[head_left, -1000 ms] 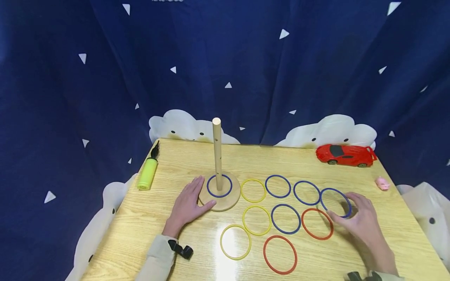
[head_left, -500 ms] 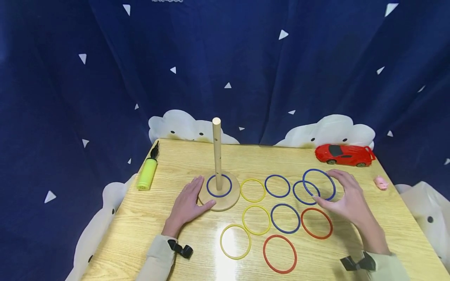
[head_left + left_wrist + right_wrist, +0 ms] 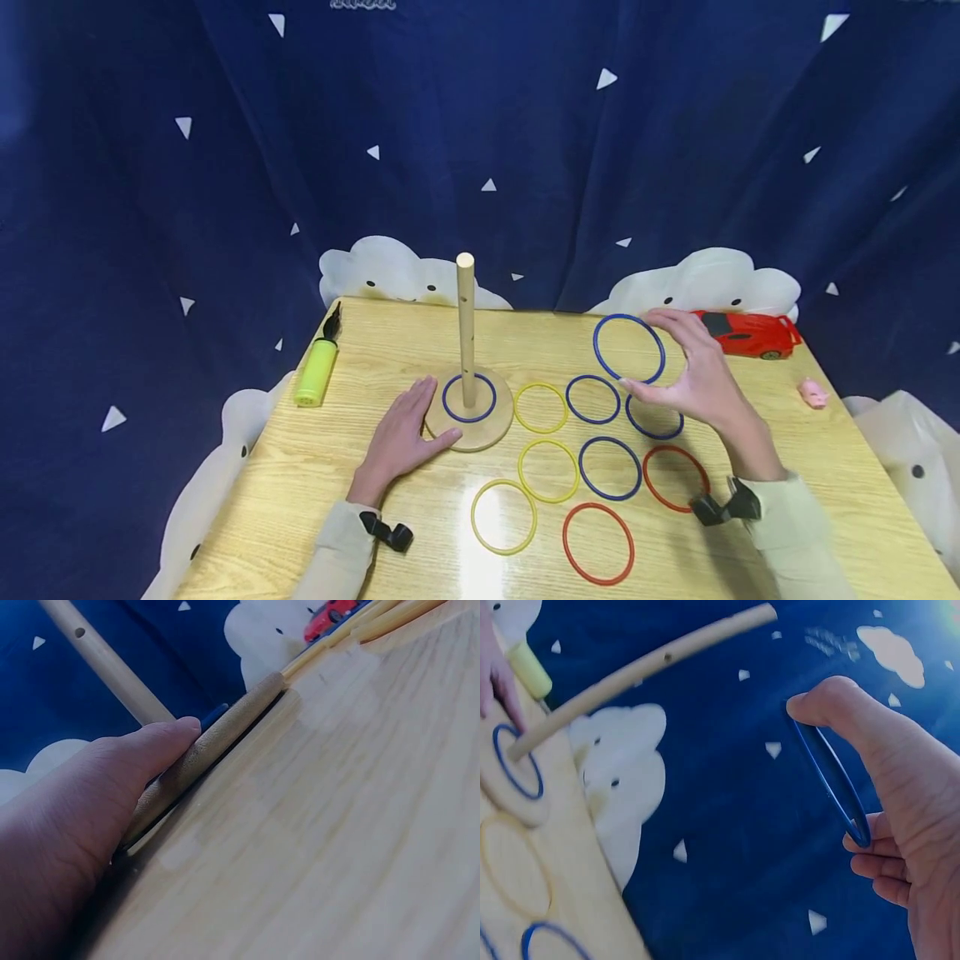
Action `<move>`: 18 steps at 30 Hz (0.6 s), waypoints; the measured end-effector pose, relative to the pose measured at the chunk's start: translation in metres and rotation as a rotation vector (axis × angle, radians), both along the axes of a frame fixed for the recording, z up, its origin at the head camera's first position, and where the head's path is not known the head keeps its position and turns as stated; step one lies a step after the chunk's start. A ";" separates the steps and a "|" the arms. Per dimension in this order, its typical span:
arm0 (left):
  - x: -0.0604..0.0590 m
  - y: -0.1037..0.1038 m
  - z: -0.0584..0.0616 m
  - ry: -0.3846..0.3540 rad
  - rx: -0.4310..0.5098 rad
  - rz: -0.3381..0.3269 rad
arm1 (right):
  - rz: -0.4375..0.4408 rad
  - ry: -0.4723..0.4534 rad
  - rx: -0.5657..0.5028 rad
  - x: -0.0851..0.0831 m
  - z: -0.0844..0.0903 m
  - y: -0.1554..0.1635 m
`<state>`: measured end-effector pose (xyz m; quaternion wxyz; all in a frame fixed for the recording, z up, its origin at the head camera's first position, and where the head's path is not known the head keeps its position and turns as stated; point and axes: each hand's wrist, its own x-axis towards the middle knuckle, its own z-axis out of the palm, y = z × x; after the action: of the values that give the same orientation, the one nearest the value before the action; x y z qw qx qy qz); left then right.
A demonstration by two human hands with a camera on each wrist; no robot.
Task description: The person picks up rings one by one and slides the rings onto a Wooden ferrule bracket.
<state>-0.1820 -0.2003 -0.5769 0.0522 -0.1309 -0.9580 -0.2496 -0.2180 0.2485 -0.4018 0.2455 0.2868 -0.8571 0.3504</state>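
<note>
My right hand (image 3: 693,375) holds a blue ring (image 3: 628,347) up in the air above the table, pinched between thumb and fingers (image 3: 900,772); the ring (image 3: 832,780) shows edge-on in the right wrist view. A wooden peg (image 3: 466,329) stands on a round base (image 3: 471,427) with one blue ring (image 3: 468,397) lying round its foot. My left hand (image 3: 402,436) rests flat on the table against the base's left edge (image 3: 217,739), fingers straight. Several yellow, blue and red rings lie flat to the right of the base, among them a yellow ring (image 3: 540,407) and a red ring (image 3: 597,542).
A red toy car (image 3: 750,333) stands at the table's back right, partly behind my right hand. A small pink figure (image 3: 813,392) lies near the right edge. A yellow-green pump (image 3: 317,369) lies at the back left. Blue starred cloth hangs all round.
My right hand has lifted the blue ring off the table and carried it up and leftward, toward the peg. The left hand has stayed on the base.
</note>
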 end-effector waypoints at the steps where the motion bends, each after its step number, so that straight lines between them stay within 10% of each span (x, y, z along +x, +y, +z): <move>1: 0.000 0.000 0.000 -0.001 0.000 0.001 | 0.021 0.016 -0.003 -0.004 0.004 -0.006; 18: 0.000 0.000 -0.004 0.024 0.003 0.007 | 0.307 0.253 -0.056 -0.046 0.088 -0.118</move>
<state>-0.1815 -0.2006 -0.5805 0.0648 -0.1303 -0.9574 -0.2494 -0.2640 0.1308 -0.3136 0.3028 0.4490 -0.7555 0.3687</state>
